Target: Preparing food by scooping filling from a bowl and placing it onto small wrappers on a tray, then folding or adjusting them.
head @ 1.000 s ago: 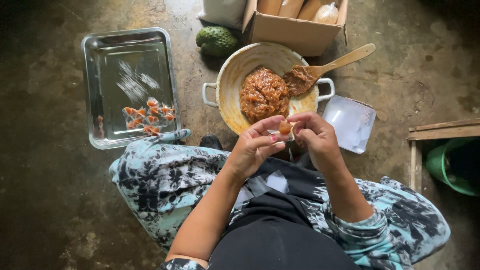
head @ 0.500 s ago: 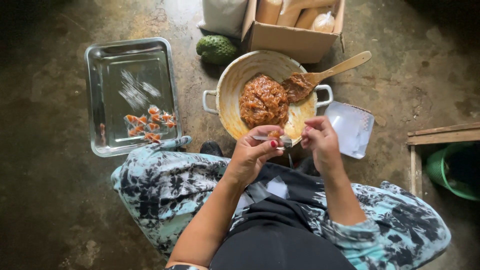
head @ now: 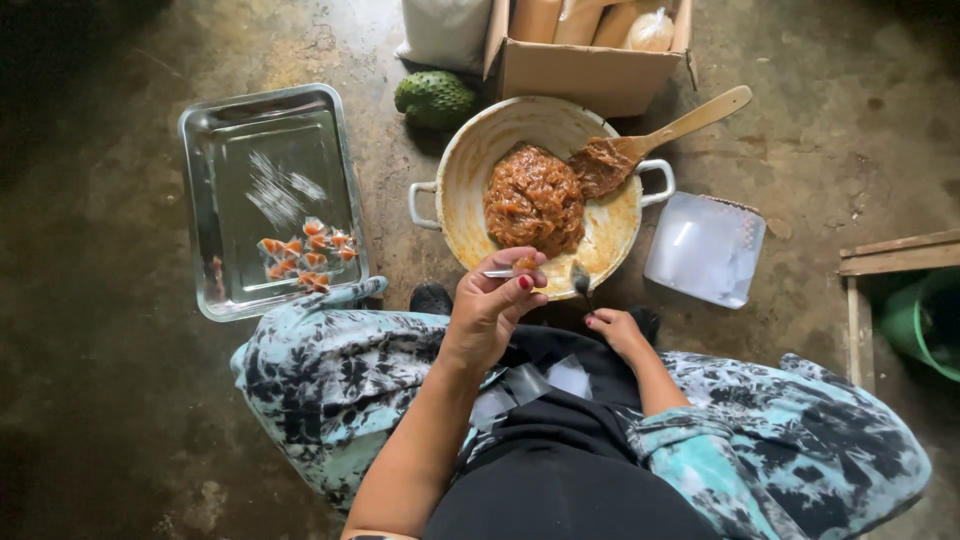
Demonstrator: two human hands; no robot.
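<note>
My left hand [head: 492, 305] pinches a small brown sweet in a clear wrapper [head: 518, 267] just over the near rim of a cream two-handled pan [head: 462, 180]. The pan holds a mound of sticky brown paste [head: 534, 198] and a wooden spoon [head: 680, 125] that leans on its far right rim. My right hand [head: 615, 328] sits lower, close to my lap, with its fingers on the thin handle of a small dark spoon [head: 580, 278]. To the left, a steel tray [head: 250, 130] carries several wrapped orange sweets [head: 305, 252].
A stack of clear plastic squares [head: 705, 250] lies to the right of the pan. Behind the pan are a cardboard box [head: 590, 65], a green spiky fruit [head: 433, 98] and a white sack [head: 445, 30]. A wooden plank [head: 900, 255] and a green bucket [head: 925, 320] are at the right edge.
Both hands were together on the sweet in front of the pan. Now they have parted: my right hand has dropped toward my lap and my left hand keeps the wrapped sweet.
</note>
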